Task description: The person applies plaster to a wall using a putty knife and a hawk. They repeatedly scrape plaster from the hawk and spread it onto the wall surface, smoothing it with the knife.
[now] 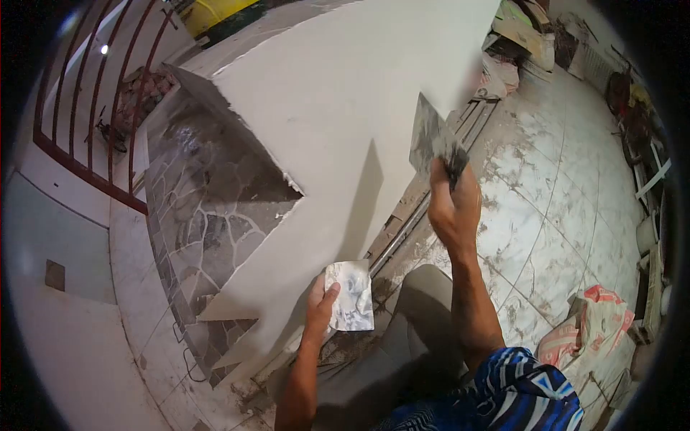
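My right hand [455, 205] is closed round the dark handle of a putty knife [428, 133], its wide, smeared metal blade pointing up beside the white wall panel [309, 93]. Lower down, my left hand [321, 302] grips a flat rectangular plate [350, 294] by its left edge, thumb on top. Whitish paste is smeared over the plate's face. The panel has a smooth off-white surface with stepped, zigzag edges on its left side. A long pointed shadow falls across it between my two hands.
Behind the panel's zigzag edge lies a stone-patterned floor [208, 208]. A red-brown metal railing [86, 158] stands at upper left. On the dusty tiled floor [546, 194] at right is a crumpled red-and-white bag [589, 327]. Sacks and cardboard [514, 43] pile up at upper right.
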Demonstrator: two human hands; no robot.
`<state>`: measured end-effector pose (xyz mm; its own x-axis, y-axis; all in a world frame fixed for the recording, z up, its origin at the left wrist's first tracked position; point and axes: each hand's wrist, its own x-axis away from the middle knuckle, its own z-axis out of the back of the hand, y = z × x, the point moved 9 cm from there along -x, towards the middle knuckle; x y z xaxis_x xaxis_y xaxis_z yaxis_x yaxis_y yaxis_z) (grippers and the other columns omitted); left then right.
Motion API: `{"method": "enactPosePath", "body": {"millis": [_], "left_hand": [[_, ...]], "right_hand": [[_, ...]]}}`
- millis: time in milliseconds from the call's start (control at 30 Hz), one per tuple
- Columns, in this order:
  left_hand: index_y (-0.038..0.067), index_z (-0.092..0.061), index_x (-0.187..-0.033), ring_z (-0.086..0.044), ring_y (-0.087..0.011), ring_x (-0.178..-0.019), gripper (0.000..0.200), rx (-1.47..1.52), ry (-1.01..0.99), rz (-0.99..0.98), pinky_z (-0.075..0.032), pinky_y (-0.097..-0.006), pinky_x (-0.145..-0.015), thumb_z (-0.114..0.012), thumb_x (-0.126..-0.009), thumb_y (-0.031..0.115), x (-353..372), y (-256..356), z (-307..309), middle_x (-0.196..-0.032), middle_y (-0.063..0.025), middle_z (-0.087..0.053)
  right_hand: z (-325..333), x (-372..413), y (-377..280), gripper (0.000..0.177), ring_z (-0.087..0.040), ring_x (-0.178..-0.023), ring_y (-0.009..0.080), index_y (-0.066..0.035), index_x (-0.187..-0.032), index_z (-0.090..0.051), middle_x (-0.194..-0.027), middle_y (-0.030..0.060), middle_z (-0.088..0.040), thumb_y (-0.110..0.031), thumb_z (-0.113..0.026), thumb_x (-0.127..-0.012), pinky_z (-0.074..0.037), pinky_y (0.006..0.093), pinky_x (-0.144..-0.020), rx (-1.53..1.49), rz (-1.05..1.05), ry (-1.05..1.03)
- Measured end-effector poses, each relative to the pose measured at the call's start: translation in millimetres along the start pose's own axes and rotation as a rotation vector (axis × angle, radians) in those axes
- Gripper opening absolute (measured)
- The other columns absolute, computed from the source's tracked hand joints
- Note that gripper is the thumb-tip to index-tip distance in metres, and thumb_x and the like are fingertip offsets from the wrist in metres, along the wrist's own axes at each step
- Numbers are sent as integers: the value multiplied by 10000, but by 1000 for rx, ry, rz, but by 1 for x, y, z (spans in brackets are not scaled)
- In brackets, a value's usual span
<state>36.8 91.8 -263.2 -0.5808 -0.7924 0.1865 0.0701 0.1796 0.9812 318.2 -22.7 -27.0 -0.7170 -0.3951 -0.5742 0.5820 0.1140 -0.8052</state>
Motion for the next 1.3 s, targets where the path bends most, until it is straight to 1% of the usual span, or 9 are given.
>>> {"method": "enactPosePath", "body": {"millis": [233,467,667,800,900,967,1133,1233,1300], "left_hand": [[-42,-470,-1428,-535,-179,-1225,505,-19,-81,89,-371,-307,-1086,-584,-998,196,9,-7,-9,-1334,-107,-585],[-24,-504,-1387,-554,-132,-1129,454,32,-97,101,-422,-283,-1003,-590,-1003,202,5,-15,-8,-1255,-74,-605],[-31,-496,-1391,-554,-136,-1145,445,97,-70,112,-422,-287,-1012,-573,-1007,180,7,-24,2,-1271,-79,-602],[-29,-491,-1395,-555,-141,-1153,438,98,-72,90,-423,-288,-1013,-561,-1010,167,10,-7,-3,-1271,-85,-603],[-26,-492,-1392,-559,-139,-1143,435,108,-74,84,-424,-287,-1011,-561,-1010,172,12,10,-12,-1264,-86,-605],[-24,-495,-1387,-563,-135,-1131,434,99,-89,66,-425,-285,-1007,-564,-1009,179,12,19,-17,-1255,-84,-608],[-26,-493,-1391,-569,-140,-1125,441,118,-107,118,-435,-285,-998,-566,-1009,183,6,3,-15,-1250,-84,-610],[-28,-490,-1398,-569,-146,-1132,444,140,-106,97,-439,-289,-999,-569,-1009,170,6,2,-13,-1257,-86,-607],[-30,-489,-1400,-569,-148,-1136,442,168,-90,93,-441,-293,-1002,-570,-1009,160,10,1,-13,-1264,-86,-603]], "right_hand": [[-1,-63,71,309,-646,-877,423,48,-1157,-581,-947,252,-647,47,-496,-860,-519,444,-792,91,108,208],[-22,-61,13,404,-637,-1024,405,44,-1223,-571,-1147,258,-615,85,-506,-827,-523,431,-871,-22,240,185],[-37,-61,-13,533,-611,-1072,376,47,-1261,-560,-1200,211,-595,115,-570,-732,-533,416,-918,100,561,238],[-54,-51,-22,597,-582,-1131,385,46,-1318,-550,-1257,228,-577,144,-577,-729,-522,423,-947,170,554,254],[-72,-30,-30,594,-577,-1109,400,58,-1258,-573,-1222,232,-575,104,-631,-668,-494,465,-922,237,598,312],[-88,-4,-39,614,-567,-1152,409,63,-1242,-583,-1278,254,-562,90,-657,-633,-475,474,-914,255,603,240],[-89,35,-35,574,-566,-1184,402,56,-1275,-567,-1322,259,-549,47,-613,-702,-476,478,-941,136,717,-6],[-50,13,-12,469,-599,-1095,421,73,-1218,-567,-1213,241,-589,101,-611,-751,-494,486,-913,107,650,146],[-39,-25,25,376,-597,-1008,431,71,-1177,-561,-1152,246,-580,77,-589,-802,-494,488,-883,105,277,167]]}}
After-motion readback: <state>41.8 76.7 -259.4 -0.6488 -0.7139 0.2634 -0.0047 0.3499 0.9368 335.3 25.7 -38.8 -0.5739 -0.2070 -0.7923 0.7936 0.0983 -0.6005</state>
